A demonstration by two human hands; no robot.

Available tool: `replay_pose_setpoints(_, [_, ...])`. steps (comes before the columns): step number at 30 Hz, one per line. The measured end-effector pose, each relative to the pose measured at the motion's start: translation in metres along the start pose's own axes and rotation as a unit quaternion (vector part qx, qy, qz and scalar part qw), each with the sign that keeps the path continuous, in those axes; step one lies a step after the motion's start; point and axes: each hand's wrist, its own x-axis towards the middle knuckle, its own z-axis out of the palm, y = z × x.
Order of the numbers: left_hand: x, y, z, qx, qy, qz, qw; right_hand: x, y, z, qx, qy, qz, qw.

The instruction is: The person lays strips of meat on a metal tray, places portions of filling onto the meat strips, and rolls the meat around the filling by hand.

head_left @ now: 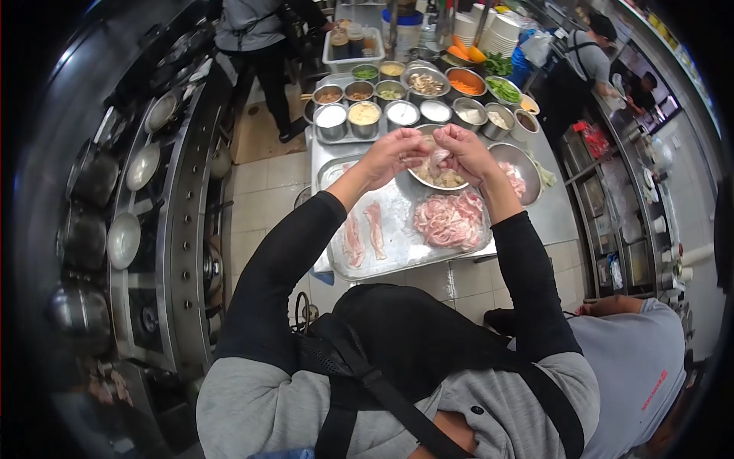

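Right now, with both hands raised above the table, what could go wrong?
The pale piece at the right hand might slip. Drips could reach the open white-filled tin just beyond. The raw meat pile sits near the rim of the tray, so a brushing sleeve might push slices over.

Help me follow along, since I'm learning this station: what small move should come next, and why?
Probably lower the left hand and right hand slightly toward the bowl below. They are close together over it, and it holds pale pieces, so anything let go there would likely land inside. Whether they grip something is hard to tell.
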Motion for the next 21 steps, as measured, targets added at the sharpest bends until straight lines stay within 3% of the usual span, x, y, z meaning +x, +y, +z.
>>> replay_pose_setpoints(4, [-0.011, -0.015, -0.023, 0.139, -0.023, -0.012, 0.99, 0.011, 0.029, 0.019, 0.066, -0.023, -0.012, 0.998])
replay_pose_setpoints(8, [-0.03, -0.015, -0.031, 0.229, 0.034, 0.068, 0.971, 0.015, 0.045, 0.028, 0.076, -0.05, 0.004, 0.996])
replay_pose_setpoints(9, [-0.033, -0.018, -0.028, 0.183, 0.082, 0.089, 0.976, 0.015, 0.046, 0.031, 0.071, -0.055, 0.004, 0.996])
replay_pose_setpoints(12, [-0.034, -0.03, -0.054, 0.206, 0.021, 0.022, 0.978, 0.019, 0.054, 0.042, 0.069, -0.058, 0.002, 0.996])
replay_pose_setpoints(14, [-0.042, -0.025, -0.047, 0.199, 0.031, -0.002, 0.98, 0.019, 0.055, 0.049, 0.038, -0.042, 0.008, 0.998])
replay_pose_setpoints(21, [-0.046, -0.031, -0.048, 0.213, 0.002, -0.018, 0.977, 0.017, 0.062, 0.05, 0.009, -0.032, 0.035, 0.999])
